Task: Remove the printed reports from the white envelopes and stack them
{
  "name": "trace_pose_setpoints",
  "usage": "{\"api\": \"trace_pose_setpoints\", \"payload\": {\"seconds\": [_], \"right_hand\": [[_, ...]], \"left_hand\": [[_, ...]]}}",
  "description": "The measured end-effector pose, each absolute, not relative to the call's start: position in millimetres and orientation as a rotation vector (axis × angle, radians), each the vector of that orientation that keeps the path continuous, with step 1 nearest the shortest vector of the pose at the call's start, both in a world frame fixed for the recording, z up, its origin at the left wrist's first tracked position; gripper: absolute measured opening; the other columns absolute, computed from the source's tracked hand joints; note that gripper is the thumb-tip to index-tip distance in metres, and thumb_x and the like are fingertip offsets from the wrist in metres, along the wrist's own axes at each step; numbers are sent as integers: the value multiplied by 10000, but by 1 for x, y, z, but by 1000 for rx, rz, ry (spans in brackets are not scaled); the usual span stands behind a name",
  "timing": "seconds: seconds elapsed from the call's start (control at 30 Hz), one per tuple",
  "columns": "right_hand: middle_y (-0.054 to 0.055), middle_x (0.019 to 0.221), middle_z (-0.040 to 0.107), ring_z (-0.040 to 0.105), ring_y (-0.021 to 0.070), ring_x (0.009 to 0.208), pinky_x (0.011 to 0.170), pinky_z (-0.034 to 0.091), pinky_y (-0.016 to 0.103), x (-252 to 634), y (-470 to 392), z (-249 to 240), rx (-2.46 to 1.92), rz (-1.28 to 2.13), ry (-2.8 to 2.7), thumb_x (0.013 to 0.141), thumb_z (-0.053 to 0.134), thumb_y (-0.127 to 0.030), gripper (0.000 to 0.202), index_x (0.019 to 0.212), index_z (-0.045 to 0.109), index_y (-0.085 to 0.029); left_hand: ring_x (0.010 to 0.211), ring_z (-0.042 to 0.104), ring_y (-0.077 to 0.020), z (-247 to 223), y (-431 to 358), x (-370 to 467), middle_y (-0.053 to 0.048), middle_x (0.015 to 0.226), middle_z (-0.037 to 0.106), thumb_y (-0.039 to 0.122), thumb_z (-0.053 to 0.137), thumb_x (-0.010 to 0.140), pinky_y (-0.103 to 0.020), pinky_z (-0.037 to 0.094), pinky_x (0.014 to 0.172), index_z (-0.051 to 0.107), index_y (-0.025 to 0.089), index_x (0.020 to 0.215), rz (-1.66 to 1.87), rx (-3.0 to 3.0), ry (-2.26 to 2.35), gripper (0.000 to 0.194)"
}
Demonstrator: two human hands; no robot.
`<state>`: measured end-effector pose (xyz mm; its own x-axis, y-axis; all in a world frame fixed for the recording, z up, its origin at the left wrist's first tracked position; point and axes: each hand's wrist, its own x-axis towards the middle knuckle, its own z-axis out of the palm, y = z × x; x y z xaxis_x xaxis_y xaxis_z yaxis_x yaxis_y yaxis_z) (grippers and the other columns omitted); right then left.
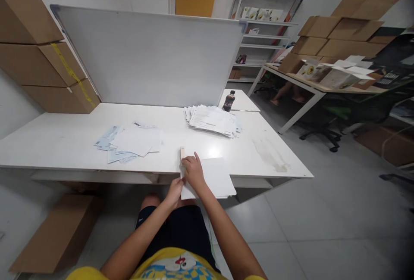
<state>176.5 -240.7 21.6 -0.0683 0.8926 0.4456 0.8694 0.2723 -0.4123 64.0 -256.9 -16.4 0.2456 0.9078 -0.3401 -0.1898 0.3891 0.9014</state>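
White sheets of paper [216, 178] lie at the front edge of the table and overhang it toward me. My left hand [175, 192] is closed on their left edge, just below the tabletop. On that same edge sits a narrow cream stapler [182, 152], its far end pointing away from me. My right hand [193, 172] rests over its near end with fingers curled onto it and one finger raised. The fingers hide where stapler and paper meet.
Loose white and bluish papers [136, 141] lie to the left. A thick paper stack [211, 120] and a dark drink bottle [229, 101] stand farther back. A whiteboard [152, 56] lines the rear edge, with cardboard boxes [61, 97] at the left.
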Motion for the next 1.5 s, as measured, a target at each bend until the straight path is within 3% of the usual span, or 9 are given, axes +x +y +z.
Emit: {"api": "trace_pose_setpoints", "payload": {"seconds": [0.37, 0.53, 0.67, 0.9, 1.0, 1.1, 1.2, 1.33, 1.5], "right_hand": [[58, 1166, 656, 526, 206, 1146, 1148, 60, 573, 197, -252, 36, -1487, 100, -2056, 730, 412, 16, 540, 1163, 626, -226], [64, 1477, 408, 343, 230, 1367, 1150, 154, 543, 203, -293, 56, -1345, 307, -2242, 714, 443, -51, 717, 1401, 417, -253], [89, 1552, 237, 221, 282, 1426, 1136, 198, 559, 189, -338, 52, -1363, 447, -2287, 691, 492, -94, 836, 1483, 260, -230], [32, 1292, 608, 594, 194, 1135, 918, 507, 379, 238, -361, 75, -1367, 256, -2192, 771, 327, 14, 695, 1374, 468, -302], [46, 1252, 623, 580, 201, 1137, 898, 504, 396, 284, -342, 107, -1321, -163, -1941, 816, 315, -21, 634, 1361, 480, -300], [122, 1093, 627, 571, 251, 1068, 857, 463, 434, 314, -297, 122, -1341, -725, -1415, 861, 359, -104, 447, 1202, 622, -225], [116, 921, 571, 540, 233, 921, 805, 412, 403, 326, -229, 115, -1381, -982, -1260, 852, 387, -122, 345, 983, 696, -198], [108, 963, 566, 509, 224, 922, 848, 355, 385, 325, -140, 87, -1725, -821, -1428, 811, 385, -49, 362, 986, 669, -190], [158, 921, 594, 546, 243, 852, 775, 382, 362, 323, -86, 35, -2085, -378, -1764, 774, 462, -79, 265, 925, 679, -106]], "left_hand": [[677, 642, -228, -15, -252, 62, -69, 678, 700, 510, 755, 567, -306, 456, 637, 686, 104, 755, 880, 889, 1012, 453], [703, 664, -225, 0, -254, 41, -95, 783, 732, 482, 768, 580, -318, 490, 674, 699, 110, 814, 929, 829, 996, 445], [703, 670, -225, 10, -275, 19, -110, 817, 734, 399, 779, 596, -314, 504, 656, 700, 119, 836, 1000, 669, 1062, 377], [447, 556, -179, 29, -264, -6, -42, 549, 635, 532, 556, 807, -306, 439, 516, 685, 176, 746, 691, 1379, 1065, 383], [817, 645, -260, 42, -221, -7, -97, 819, 711, 423, 599, 803, -377, 465, 804, 718, 210, 857, 895, 1995, 1104, 250], [1252, 458, -312, 45, -183, 3, -119, 1257, 610, 346, 626, 791, -430, 310, 1054, 649, 229, 1171, 846, 2439, 913, 399], [1355, 341, -298, 35, -165, 16, -99, 1434, 461, 272, 543, 850, -441, 272, 1084, 509, 219, 1341, 640, 2679, 735, 495], [1393, 283, -259, 18, -161, 17, -69, 1476, 411, 81, 420, 840, -430, 281, 1091, 415, 197, 1406, 592, 2841, 716, 577], [1404, 264, -245, 9, -159, 14, -38, 1487, 399, 26, 434, 759, -444, 253, 1118, 402, 222, 1412, 547, 2867, 818, 682]]}}
